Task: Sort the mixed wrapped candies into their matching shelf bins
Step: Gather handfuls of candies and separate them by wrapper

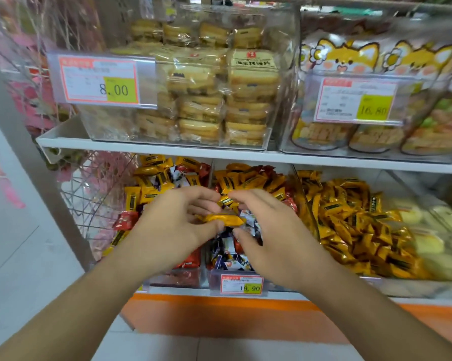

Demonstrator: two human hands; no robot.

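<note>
the left hand grips a yellow candy above the middle bin of mixed sweets on the lower shelf. the right hand, fingers curled, seems to pinch a second yellow candy, though blur makes that unsure.

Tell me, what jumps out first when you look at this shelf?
Two hands meet at the centre: the left hand holds a yellow wrapped candy, and the right hand pinches another yellow candy. To the right, a bin of yellow candies glows; cartoon fox bags sit above.
</note>
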